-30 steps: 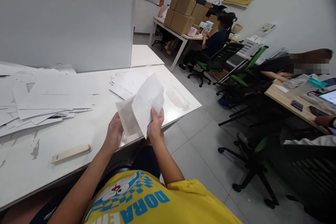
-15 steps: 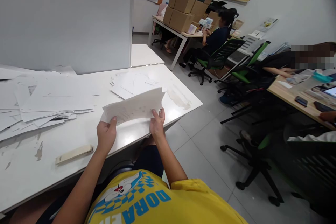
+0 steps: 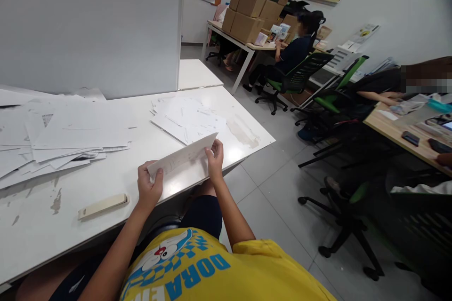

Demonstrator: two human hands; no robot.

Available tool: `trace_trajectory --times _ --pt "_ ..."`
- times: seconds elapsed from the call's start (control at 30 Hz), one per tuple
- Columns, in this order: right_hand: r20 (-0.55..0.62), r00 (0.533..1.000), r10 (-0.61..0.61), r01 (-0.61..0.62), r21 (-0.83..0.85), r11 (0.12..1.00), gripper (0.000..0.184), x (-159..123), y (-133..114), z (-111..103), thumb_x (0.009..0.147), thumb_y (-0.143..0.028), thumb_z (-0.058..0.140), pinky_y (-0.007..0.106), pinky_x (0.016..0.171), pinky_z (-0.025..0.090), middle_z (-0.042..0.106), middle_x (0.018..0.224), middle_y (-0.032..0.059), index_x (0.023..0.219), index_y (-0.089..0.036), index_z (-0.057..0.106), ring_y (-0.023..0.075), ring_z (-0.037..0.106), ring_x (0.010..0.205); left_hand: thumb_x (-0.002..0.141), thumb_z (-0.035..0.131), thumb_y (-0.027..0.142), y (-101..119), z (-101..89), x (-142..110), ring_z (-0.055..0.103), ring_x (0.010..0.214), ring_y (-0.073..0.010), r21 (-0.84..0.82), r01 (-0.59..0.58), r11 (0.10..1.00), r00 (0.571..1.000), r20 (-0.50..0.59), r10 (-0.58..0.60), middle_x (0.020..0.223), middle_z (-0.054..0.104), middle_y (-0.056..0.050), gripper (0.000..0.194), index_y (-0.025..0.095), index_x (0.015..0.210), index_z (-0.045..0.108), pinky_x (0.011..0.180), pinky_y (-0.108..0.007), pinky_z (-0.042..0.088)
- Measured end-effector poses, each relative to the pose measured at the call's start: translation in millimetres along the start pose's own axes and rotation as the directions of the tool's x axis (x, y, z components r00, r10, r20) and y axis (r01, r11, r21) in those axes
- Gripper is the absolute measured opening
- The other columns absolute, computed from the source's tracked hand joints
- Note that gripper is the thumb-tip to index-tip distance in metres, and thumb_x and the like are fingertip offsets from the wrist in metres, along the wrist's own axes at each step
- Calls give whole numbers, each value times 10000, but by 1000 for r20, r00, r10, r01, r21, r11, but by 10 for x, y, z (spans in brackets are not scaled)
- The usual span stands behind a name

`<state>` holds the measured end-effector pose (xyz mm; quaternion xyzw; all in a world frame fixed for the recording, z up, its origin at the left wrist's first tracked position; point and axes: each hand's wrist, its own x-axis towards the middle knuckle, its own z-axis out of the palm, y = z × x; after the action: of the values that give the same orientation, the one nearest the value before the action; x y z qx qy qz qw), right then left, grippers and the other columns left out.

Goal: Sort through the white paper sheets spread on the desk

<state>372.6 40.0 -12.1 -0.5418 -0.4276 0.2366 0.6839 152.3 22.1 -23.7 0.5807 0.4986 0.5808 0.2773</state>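
A folded white sheet of paper [image 3: 181,157] is held between both hands over the near edge of the white table [image 3: 141,164]. My left hand [image 3: 149,189] pinches its left end with the fingers curled. My right hand [image 3: 214,159] grips its right end, fingers closed on the edge. Beyond the sheet a small heap of white papers [image 3: 187,117] lies on the table. A large stack of papers [image 3: 63,131] is spread at the left.
A flat beige bar [image 3: 103,206] lies near the table's front edge. A grey partition [image 3: 92,23] stands behind. To the right are green office chairs [image 3: 300,77], seated people, a desk with cardboard boxes [image 3: 250,16] and a wooden desk [image 3: 406,136].
The sheet was held upright and half open, then spread wide between the hands; now it is folded into a narrow strip and lowered toward the table.
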Motion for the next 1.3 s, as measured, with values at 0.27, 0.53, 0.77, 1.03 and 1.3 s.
trace_trajectory --times 0.27,0.53,0.77,1.03,1.3 --pt "141 989 55 -58 20 998 373 35 17 56 840 -444 573 346 939 451 627 1067 58 1115 -193 561 201 577 1017 866 574 493 25 -10 -24 656 870 -204 75 -20 997 1000 11 20 945 666 -71 345 195 1039 552 780 -349 535" --pt "412 851 324 -309 -105 945 214 -74 -379 -180 752 -366 625 283 658 457 652 776 2 892 -204 637 175 585 716 910 531 453 545 -630 -133 687 895 -263 492 10 870 997 65 -48 1073 704 -105 542 246 1404 449 738 -396 558" --pt "413 757 507 -488 -159 858 150 -422 -389 113 661 -320 618 255 568 408 579 633 -33 766 -213 609 146 526 606 936 433 417 280 -1274 -99 505 1295 -398 727 -442 526 895 396 204 1284 642 -169 452 184 1291 587 1025 -564 414" --pt "354 795 493 -416 -273 867 182 -542 -241 118 684 -335 588 258 563 390 554 647 -28 802 -206 635 147 493 605 961 385 421 128 -1355 -66 613 1145 -325 688 -567 454 819 529 222 1277 655 -159 488 139 1320 561 954 -452 465" --pt "283 817 503 -428 -286 857 140 -555 -288 -59 683 -303 607 260 539 402 601 645 -21 793 -226 648 161 530 594 962 370 430 37 -1202 -73 624 1124 -336 673 -585 452 802 562 202 1254 672 -161 477 163 1269 620 910 -475 465"
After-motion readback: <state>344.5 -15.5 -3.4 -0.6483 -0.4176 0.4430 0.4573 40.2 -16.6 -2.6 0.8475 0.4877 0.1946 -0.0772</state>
